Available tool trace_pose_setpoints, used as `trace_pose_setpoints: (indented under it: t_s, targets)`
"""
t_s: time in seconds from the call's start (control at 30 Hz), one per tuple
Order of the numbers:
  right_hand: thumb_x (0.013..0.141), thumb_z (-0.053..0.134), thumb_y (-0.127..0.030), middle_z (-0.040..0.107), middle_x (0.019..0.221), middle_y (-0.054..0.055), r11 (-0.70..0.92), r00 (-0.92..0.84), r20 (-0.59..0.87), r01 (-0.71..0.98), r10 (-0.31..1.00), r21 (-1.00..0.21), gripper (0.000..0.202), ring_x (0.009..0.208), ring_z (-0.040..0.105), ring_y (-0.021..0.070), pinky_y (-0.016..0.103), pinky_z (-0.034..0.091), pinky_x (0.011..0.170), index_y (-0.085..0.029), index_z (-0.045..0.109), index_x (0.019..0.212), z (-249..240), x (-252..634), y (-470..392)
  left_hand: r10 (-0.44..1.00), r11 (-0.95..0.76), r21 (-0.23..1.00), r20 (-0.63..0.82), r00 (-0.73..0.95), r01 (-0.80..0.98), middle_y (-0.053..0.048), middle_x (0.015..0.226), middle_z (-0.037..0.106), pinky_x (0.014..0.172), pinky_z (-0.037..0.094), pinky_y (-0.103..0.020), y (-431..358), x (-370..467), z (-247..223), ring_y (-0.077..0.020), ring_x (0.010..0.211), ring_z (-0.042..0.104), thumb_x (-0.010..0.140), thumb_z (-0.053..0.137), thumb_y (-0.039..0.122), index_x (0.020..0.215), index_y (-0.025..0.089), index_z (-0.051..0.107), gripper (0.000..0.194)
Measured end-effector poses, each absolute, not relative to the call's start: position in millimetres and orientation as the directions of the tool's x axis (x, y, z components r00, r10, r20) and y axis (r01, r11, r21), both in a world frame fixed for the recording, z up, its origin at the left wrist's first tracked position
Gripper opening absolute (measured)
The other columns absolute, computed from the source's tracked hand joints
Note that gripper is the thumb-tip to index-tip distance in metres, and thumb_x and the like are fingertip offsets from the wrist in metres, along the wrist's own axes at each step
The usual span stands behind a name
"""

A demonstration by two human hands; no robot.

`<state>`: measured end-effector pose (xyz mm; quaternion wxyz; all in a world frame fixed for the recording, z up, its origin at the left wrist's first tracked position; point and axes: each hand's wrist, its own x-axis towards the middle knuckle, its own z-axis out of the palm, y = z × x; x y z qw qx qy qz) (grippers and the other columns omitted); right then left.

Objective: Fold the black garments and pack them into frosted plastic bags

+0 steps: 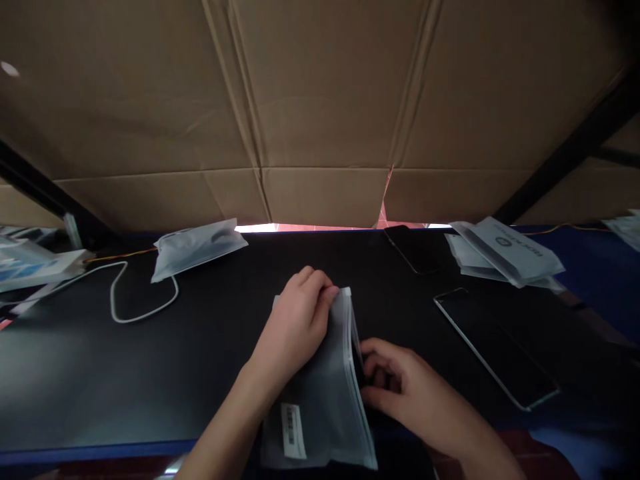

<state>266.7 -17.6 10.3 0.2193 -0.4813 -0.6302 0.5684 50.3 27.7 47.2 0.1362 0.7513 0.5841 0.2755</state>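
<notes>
A frosted zip bag with a barcode label lies at the front middle of the black table, its zip edge facing right and parted. Across the bag's upper part lies my left hand, its fingers closed on the far edge near the zip. My right hand is at the bag's opening, fingers curled around something dark at the mouth. What that dark thing is cannot be made out.
Right of the hands lie a large dark phone, a smaller dark phone and stacked frosted bags. Another filled bag and a white cable are at left. Cardboard stands behind the table.
</notes>
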Motion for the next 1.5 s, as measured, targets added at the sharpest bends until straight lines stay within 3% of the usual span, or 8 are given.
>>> trace_pose_setpoints:
  t_s: [0.07,0.23,0.43,0.57,0.8,0.93,1.2,1.5]
  targets:
    - [0.086,0.074,-0.013,0.070,0.079,-0.004,-0.090,-0.448,-0.267,0.378,0.853,-0.921,0.010,0.072,0.061,0.0135,0.025,0.048,0.065,-0.022,0.073,0.090,15,255,-24,0.939,-0.307,0.582,0.316,0.138,0.753,-0.002,0.103,0.066,0.086,0.056,-0.035,23,51,53,-0.0178,0.095,0.066,0.114,0.050,0.028,0.098,0.021,0.063,0.022]
    - [0.088,0.073,-0.018,0.064,0.065,-0.004,-0.057,-0.406,-0.297,0.508,0.865,-0.860,0.021,0.061,0.052,0.0117,0.025,0.037,0.056,-0.021,0.064,0.070,28,238,-29,0.927,-0.345,0.640,0.347,0.143,0.687,0.000,0.099,0.061,0.082,0.047,-0.035,18,55,63,-0.0178,0.092,0.060,0.115,0.043,0.028,0.094,0.023,0.056,0.025]
    - [0.091,0.081,-0.041,0.079,0.108,0.004,-0.125,-0.413,-0.173,0.141,0.894,-0.982,0.033,0.089,0.073,0.0200,0.029,0.056,0.073,-0.026,0.074,0.120,23,269,1,0.942,-0.336,0.596,0.215,0.258,0.730,0.001,0.090,0.067,0.076,0.042,-0.036,21,61,59,-0.0198,0.086,0.063,0.110,0.059,0.031,0.085,0.023,0.062,0.026]
    - [0.103,0.066,-0.057,0.072,0.086,0.001,-0.046,-0.172,-0.071,0.147,0.983,-0.988,0.035,0.078,0.066,0.0173,0.028,0.053,0.071,-0.023,0.077,0.103,16,260,17,0.955,-0.293,0.534,0.202,0.217,0.793,-0.001,0.095,0.070,0.079,0.043,-0.038,25,74,56,-0.0215,0.089,0.065,0.111,0.056,0.026,0.087,0.022,0.064,0.026]
    - [0.106,0.059,-0.052,0.055,0.073,-0.003,0.029,-0.035,0.024,0.166,0.999,-0.986,0.037,0.068,0.050,0.0143,0.024,0.041,0.060,-0.023,0.066,0.083,14,244,25,0.955,-0.278,0.449,0.226,0.193,0.849,0.001,0.092,0.069,0.085,0.056,-0.037,31,95,48,-0.0180,0.088,0.067,0.107,0.067,0.029,0.092,0.018,0.067,0.018]
    - [0.104,0.059,-0.040,0.047,0.067,-0.006,0.053,-0.102,0.029,0.245,0.994,-0.968,0.034,0.064,0.046,0.0122,0.021,0.038,0.057,-0.024,0.056,0.074,19,241,0,0.951,-0.220,0.500,0.300,0.071,0.838,0.001,0.083,0.061,0.069,0.044,-0.032,42,80,50,-0.0175,0.078,0.061,0.111,0.051,0.022,0.081,0.022,0.054,0.030]
    - [0.082,0.059,-0.012,0.040,0.062,-0.007,-0.023,-0.357,-0.189,0.422,0.915,-0.907,0.029,0.055,0.038,0.0088,0.022,0.026,0.049,-0.024,0.036,0.067,22,239,-45,0.948,-0.192,0.506,0.317,0.025,0.841,0.000,0.077,0.054,0.066,0.030,-0.036,64,61,45,-0.0201,0.072,0.053,0.107,0.048,0.032,0.073,0.025,0.043,0.035]
    - [0.089,0.059,-0.014,0.041,0.066,-0.007,-0.148,-0.323,-0.310,0.441,0.894,-0.885,0.030,0.055,0.040,0.0089,0.024,0.025,0.052,-0.025,0.036,0.072,15,234,-53,0.937,-0.152,0.485,0.349,-0.031,0.861,0.001,0.075,0.053,0.064,0.031,-0.036,66,50,42,-0.0190,0.068,0.051,0.107,0.046,0.035,0.073,0.025,0.043,0.035]
